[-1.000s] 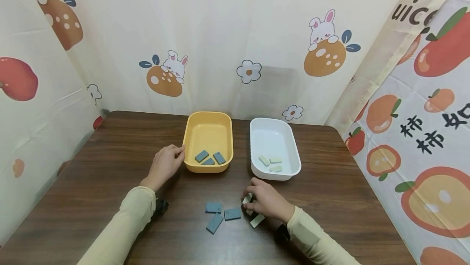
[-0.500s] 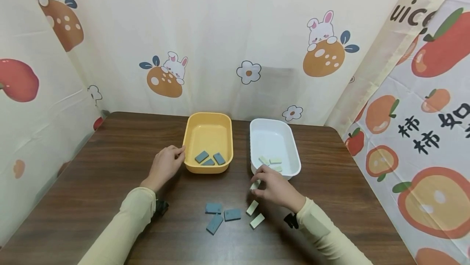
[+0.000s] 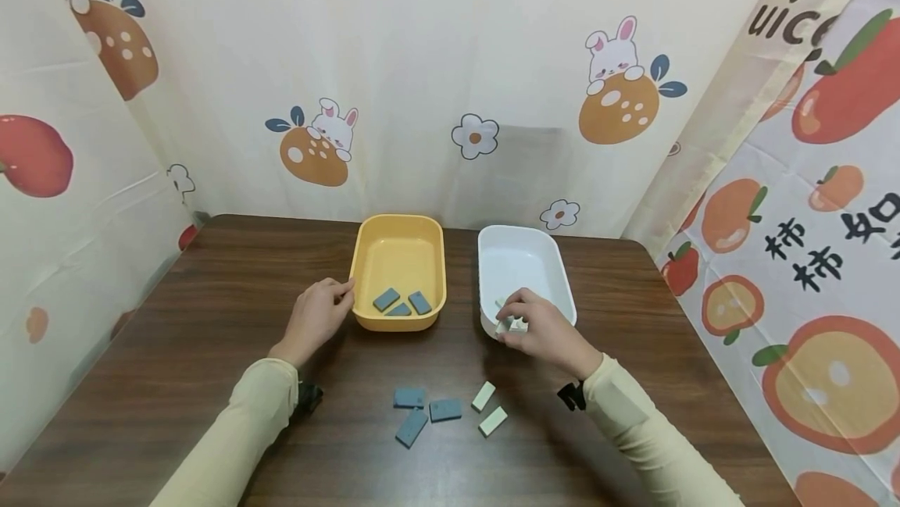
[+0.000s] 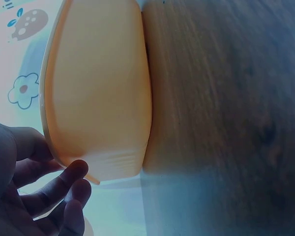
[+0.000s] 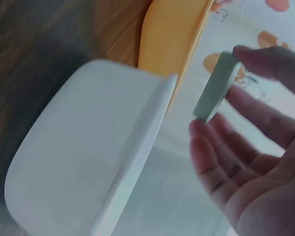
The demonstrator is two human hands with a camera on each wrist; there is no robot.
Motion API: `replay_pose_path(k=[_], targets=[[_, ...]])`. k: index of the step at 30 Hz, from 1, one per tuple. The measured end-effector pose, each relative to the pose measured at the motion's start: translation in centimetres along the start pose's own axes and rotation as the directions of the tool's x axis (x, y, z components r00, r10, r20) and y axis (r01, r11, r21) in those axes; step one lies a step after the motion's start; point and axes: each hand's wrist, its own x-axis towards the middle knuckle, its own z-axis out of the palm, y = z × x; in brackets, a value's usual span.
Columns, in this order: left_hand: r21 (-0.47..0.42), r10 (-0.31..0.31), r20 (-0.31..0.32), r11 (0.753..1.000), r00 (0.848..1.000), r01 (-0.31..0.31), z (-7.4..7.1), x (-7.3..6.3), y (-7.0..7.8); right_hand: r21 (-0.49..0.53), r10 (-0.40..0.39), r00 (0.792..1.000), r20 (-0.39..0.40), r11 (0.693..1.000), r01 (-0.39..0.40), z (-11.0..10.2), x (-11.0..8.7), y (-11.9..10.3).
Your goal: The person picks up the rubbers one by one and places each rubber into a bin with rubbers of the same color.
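Note:
My right hand (image 3: 541,329) is over the front end of the white plastic bin (image 3: 520,253), pinching a pale green rectangular block (image 5: 217,86) between thumb and fingers. In the right wrist view the block is above the bin's rim. Pale green blocks lie inside that bin, partly hidden by the hand. To the left, my left hand (image 3: 319,315) holds the near left rim of the yellow plastic bin (image 3: 397,257) with thumb and finger. Inside it lie three blue-grey blocks (image 3: 386,299).
On the dark wooden table (image 3: 281,460), in front of the bins, lie three blue-grey blocks (image 3: 446,410) and two pale green blocks (image 3: 493,422). A printed curtain (image 3: 422,62) hangs behind the table and at both sides.
My right hand has lifted a pale green block off the table and carried it forward to above the white bin. The left hand stays at the yellow bin's rim.

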Motion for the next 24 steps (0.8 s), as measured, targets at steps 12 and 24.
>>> replay_pose_path(k=[12, 24], targets=[[-0.005, -0.027, 0.022, 1.000, 0.999, 0.027, -0.1, -0.1, 0.0, 0.075, 0.099, 0.991, 0.086, 0.992, -0.106, -0.3, 1.7, 2.7], [-0.012, -0.041, 0.032, 0.999, 0.999, 0.042, -0.1, -0.1, 0.0, 0.117, 0.140, 0.971, 0.196, 0.979, -0.165, 0.5, 3.4, 5.3]])
